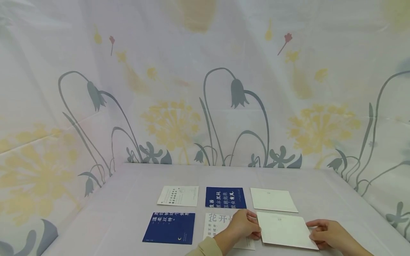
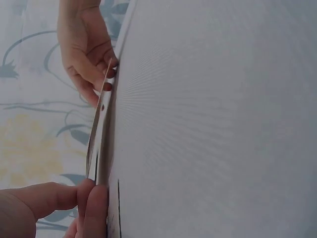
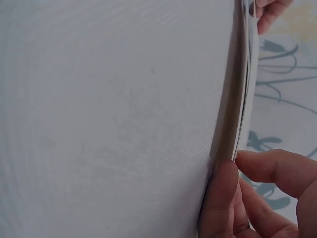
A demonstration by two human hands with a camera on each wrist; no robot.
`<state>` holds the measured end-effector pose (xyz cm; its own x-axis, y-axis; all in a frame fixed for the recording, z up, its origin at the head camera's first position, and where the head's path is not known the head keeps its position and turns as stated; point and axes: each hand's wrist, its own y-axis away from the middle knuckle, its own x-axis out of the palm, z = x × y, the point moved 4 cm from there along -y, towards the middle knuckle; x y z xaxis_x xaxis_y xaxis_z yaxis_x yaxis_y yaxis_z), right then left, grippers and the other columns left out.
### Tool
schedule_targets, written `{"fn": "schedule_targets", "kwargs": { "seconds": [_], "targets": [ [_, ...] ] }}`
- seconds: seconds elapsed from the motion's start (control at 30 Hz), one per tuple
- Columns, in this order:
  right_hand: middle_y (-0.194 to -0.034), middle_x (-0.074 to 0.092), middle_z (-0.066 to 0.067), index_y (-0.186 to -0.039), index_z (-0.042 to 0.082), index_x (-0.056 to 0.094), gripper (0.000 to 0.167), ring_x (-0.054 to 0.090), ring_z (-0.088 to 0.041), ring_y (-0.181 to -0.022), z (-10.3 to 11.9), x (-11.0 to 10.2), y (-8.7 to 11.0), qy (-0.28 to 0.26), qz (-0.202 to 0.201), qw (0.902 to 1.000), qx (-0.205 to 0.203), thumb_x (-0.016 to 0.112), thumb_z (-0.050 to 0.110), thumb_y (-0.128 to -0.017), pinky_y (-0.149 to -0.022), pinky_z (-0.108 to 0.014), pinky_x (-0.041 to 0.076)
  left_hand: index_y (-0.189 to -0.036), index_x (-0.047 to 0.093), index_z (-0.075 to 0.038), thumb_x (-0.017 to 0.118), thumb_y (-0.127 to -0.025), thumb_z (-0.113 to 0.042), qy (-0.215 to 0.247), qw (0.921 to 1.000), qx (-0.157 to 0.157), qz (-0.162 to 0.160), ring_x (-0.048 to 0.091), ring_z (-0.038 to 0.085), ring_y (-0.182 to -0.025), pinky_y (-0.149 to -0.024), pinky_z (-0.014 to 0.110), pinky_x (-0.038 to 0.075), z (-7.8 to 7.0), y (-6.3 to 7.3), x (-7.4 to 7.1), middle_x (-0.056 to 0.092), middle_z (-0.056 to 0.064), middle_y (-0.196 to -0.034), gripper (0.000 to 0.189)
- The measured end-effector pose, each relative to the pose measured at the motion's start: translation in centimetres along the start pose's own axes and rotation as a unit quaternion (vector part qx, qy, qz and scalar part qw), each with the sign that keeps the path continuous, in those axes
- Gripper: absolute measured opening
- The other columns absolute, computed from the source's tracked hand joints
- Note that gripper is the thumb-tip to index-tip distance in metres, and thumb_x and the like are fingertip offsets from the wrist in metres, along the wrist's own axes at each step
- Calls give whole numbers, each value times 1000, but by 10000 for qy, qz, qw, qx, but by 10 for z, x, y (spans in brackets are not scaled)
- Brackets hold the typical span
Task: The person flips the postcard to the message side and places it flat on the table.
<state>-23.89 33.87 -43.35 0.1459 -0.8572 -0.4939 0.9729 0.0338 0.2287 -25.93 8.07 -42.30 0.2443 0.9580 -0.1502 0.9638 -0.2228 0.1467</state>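
A white card [image 1: 285,229] with a tiny grey print is held between both hands at the front right of the table. My left hand [image 1: 241,227] pinches its left edge and partly covers a white card with large grey characters [image 1: 215,227]. At the opposite edge, my right hand [image 1: 333,235] grips the card between thumb and fingers. From the left wrist view the card [image 2: 96,139] appears edge-on, close over the tabletop. The right wrist view shows the thumb and fingers [image 3: 223,198] on either side of the card's edge.
Behind lie a white card with printed text [image 1: 178,196], a blue card with white text [image 1: 225,197] and a mostly blank white card [image 1: 273,200]. Another blue card [image 1: 169,228] with a small moon is at the front left. A flowered curtain [image 1: 179,89] surrounds the white table [image 1: 96,227].
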Motion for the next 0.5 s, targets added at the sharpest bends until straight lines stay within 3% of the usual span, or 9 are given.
{"fn": "schedule_targets", "kwargs": {
  "seconds": [0.1,0.3,0.5],
  "targets": [
    [-76,55,-1,-114,-20,48,46,57,-17,-67,1,0,0,62,82,9999,-3,65,5,-80,-60,-31,53,-92,57,1,66,-71,16,-22,10000,-50,66,66,23,-56,-51,27,55,1,0,0,61,7,-69,27],
    [-76,52,-2,-112,-15,53,42,54,-17,-66,2,2,0,241,-249,9985,435,66,5,-78,-59,-30,51,-92,58,0,65,-74,12,-272,9987,-285,311,66,22,-58,-53,27,55,1,-2,-1,63,7,-65,23],
    [-76,52,-3,-112,-14,54,41,52,-17,-64,3,5,1,344,-406,9964,659,65,4,-77,-58,-29,50,-90,58,-1,66,-74,12,-318,9982,-385,335,66,21,-58,-53,26,55,1,-2,-1,62,7,-64,21]
  ]
}}
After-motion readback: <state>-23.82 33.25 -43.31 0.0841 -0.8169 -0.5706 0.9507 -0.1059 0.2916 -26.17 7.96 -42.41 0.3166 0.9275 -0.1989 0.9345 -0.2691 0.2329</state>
